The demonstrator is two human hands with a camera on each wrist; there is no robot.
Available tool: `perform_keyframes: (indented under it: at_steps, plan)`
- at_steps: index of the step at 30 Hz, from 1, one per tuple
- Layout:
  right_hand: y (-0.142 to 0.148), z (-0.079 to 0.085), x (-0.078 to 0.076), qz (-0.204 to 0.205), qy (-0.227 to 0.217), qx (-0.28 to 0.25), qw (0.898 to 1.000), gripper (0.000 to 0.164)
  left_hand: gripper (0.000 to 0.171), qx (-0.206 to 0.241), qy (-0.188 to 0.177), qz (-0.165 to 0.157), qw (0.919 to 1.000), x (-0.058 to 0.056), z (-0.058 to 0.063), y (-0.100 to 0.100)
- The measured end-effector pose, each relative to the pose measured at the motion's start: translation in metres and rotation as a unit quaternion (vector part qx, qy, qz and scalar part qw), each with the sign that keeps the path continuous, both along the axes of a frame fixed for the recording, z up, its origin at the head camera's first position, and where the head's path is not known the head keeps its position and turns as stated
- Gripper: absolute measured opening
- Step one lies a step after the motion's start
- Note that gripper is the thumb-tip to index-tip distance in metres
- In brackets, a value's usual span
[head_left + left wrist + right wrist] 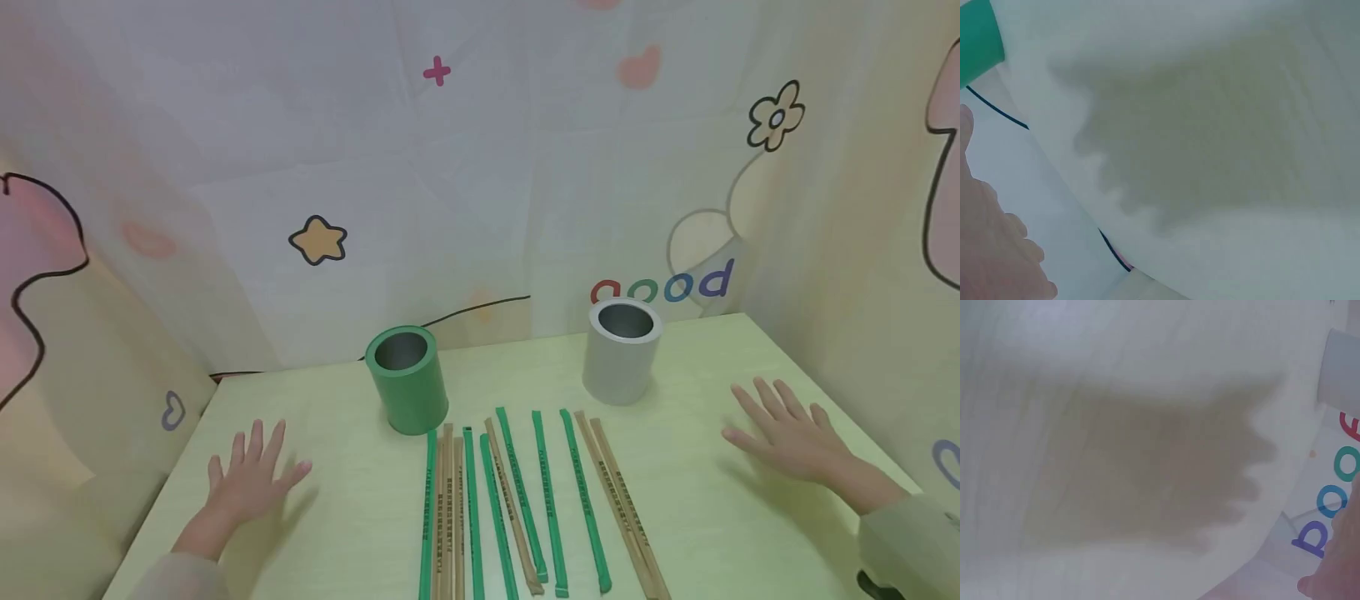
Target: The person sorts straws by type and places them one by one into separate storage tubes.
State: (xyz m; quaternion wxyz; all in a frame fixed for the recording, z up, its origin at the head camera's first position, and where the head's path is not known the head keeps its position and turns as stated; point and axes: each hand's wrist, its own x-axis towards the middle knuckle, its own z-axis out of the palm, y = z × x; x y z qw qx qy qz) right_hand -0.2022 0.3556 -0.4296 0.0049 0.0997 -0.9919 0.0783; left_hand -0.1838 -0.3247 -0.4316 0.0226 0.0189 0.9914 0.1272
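Observation:
My left hand hovers palm down with fingers spread at the left of the table, holding nothing. On the right side my right hand is likewise spread over the table and holds nothing. Between them lies a row of slim paper-wrapped sticks with printed lettering, some green and some brown, their near ends partly cut off by the frame. Behind the row, a green cup stands upright toward the left and a white cup toward the right. Both cups look dark inside.
The pale yellow table is backed by a printed cloth with a star, a flower and coloured letters. Cloth also hangs along both sides. Shadows of the hands fall on the tabletop in both wrist views.

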Motion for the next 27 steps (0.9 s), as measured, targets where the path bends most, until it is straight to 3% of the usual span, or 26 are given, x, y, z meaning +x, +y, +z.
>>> perform_keyframes:
  at_steps: [14,18,24,27]
  plan:
    - [-0.025,0.037,-0.004,0.027,0.045,-0.008,0.999,0.075,0.087,0.015,0.021,-0.019,0.9995,-0.018,0.033,0.02]
    - [-0.037,0.046,-0.002,0.041,0.047,-0.026,0.998,0.076,0.088,0.046,0.025,-0.028,0.9982,-0.024,0.038,0.028]
    - [-0.052,0.052,-0.004,0.065,0.074,-0.048,0.994,0.086,0.092,0.09,0.065,-0.046,0.9927,-0.035,0.044,0.038]
    - [-0.059,0.053,-0.004,0.075,0.081,-0.077,0.991,0.088,0.095,0.129,0.069,-0.04,0.9884,-0.04,0.048,0.046]
